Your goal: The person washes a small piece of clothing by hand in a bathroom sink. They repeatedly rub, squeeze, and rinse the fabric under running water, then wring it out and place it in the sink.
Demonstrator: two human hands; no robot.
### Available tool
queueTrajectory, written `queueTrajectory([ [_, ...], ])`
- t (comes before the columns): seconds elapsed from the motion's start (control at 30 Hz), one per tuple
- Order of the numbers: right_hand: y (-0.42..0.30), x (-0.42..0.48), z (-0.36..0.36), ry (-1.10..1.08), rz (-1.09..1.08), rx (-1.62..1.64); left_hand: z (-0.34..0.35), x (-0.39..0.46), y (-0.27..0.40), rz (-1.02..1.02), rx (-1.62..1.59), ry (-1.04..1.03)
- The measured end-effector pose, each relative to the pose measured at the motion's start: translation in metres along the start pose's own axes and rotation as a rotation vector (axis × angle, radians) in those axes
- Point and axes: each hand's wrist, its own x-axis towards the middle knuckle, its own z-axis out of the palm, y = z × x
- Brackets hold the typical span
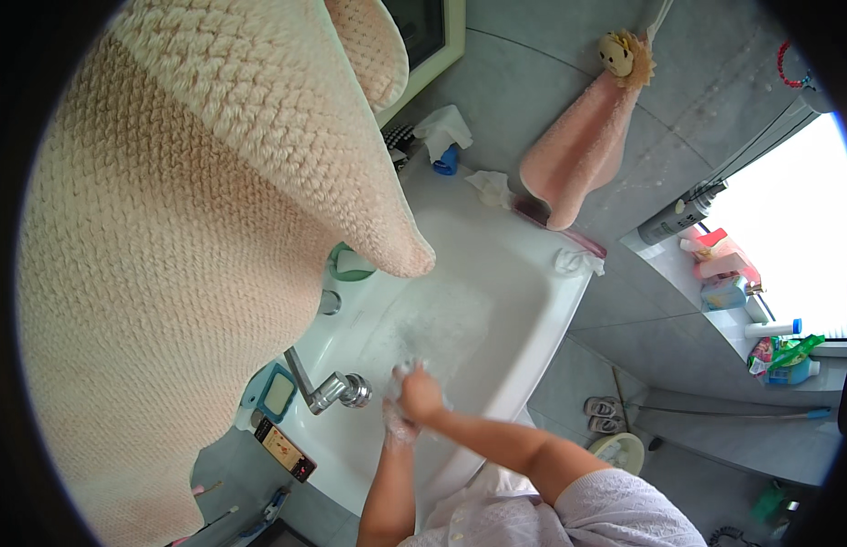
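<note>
Over the basin of a white ceramic sink (532,294), both hands are together and covered in suds. My left hand (401,417) is lower, partly hidden by the other hand; its fingers are hard to make out. My right hand (420,394) lies across it, fingers bent, with foam about the fingertips. Whether anything lies between the palms cannot be told. Just left of the hands is a chrome faucet (334,392). Cloudy, foamy water (444,328) lies in the basin. A bar of soap (280,394) rests in a blue soap dish (266,403) beside the faucet.
A large pinkish towel (191,273) hangs over the left side, near a green soap dish (351,273). A phone (284,449) lies on the sink's lower left edge. A pink hand towel (580,150) hangs at the back. Bottles stand on the windowsill (731,328).
</note>
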Motion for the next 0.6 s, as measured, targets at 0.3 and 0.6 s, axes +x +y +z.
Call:
queueTrajectory([
  [0.3, 0.08, 0.084, -0.039, 0.337, 0.261, -0.251, -0.042, -0.038, 0.022, 0.146, 0.153, 0.638],
  [0.6, 0.099, 0.072, 0.013, 0.053, 0.099, -0.535, -0.078, -0.027, -0.002, 0.165, 0.204, 0.723],
])
